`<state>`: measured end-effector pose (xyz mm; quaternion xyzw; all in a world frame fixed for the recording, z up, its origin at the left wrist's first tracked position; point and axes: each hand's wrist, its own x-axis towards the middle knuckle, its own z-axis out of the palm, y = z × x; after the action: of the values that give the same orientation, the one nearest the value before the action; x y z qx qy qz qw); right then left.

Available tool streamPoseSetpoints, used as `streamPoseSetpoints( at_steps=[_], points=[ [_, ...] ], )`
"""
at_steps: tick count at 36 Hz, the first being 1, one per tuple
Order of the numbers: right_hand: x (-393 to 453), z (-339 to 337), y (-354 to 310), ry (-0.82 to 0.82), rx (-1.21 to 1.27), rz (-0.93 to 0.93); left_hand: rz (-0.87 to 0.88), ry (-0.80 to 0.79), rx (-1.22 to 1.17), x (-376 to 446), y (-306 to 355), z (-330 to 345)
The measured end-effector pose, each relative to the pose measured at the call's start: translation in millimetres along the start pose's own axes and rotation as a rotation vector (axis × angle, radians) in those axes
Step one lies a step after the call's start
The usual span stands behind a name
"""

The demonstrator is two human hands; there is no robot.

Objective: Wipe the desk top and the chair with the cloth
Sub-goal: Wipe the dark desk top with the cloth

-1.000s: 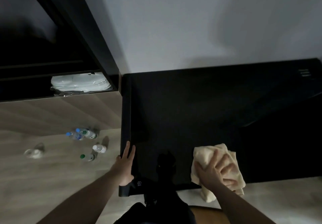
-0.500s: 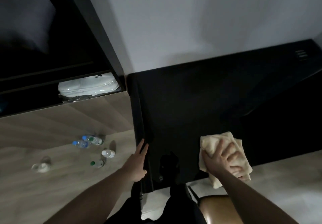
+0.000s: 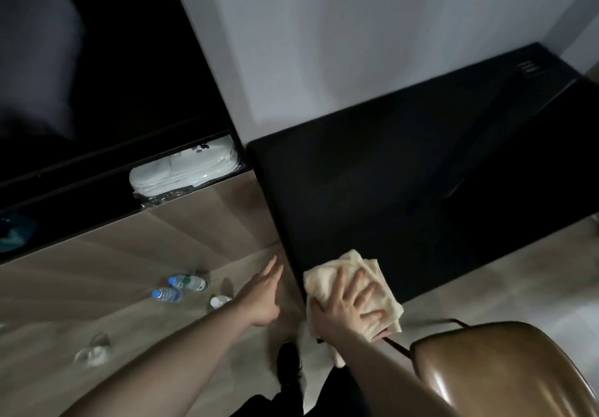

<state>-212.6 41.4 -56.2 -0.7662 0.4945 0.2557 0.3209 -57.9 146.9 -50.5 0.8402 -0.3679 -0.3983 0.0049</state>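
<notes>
A black desk top runs from the centre to the far right against a pale wall. A cream cloth lies on its near left corner. My right hand presses flat on the cloth with fingers spread. My left hand hovers with straight fingers just left of the desk's left edge, off the desk. A brown glossy chair with a thin dark frame stands at the bottom right, close to my right forearm.
Three water bottles and a glass sit on the wooden floor at the left. A white packaged bundle lies in a dark cabinet shelf at the left. My dark shoe shows below.
My right hand slid the cloth left, to the desk's near left corner. My left hand came off the desk's left edge. The view shifted, bringing the chair into sight.
</notes>
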Motion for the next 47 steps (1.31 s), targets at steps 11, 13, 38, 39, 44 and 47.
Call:
streamPoseSetpoints(
  at_steps=[11,13,38,39,44,47],
  points=[
    [16.5,-13.8,-3.3,0.016,0.073,-0.027,0.018,-0.006,0.08,34.4,14.8,-30.7],
    [25.6,-18.1,-5.5,0.013,0.081,-0.027,0.001,-0.032,0.087,37.7,19.6,-35.7],
    [3.5,-15.7,23.7,0.141,-0.109,-0.182,-0.025,-0.139,0.124,15.6,23.2,-41.5],
    [0.6,-14.7,25.4,0.147,-0.109,-0.164,-0.026,-0.136,0.133,14.5,23.6,-42.2],
    [-8.1,-11.0,15.8,0.126,-0.074,-0.049,-0.029,-0.134,0.15,15.9,28.4,-46.2],
    [3.4,-18.2,10.4,0.06,-0.029,-0.027,-0.036,-0.123,0.173,23.7,34.4,-50.3]
  ],
)
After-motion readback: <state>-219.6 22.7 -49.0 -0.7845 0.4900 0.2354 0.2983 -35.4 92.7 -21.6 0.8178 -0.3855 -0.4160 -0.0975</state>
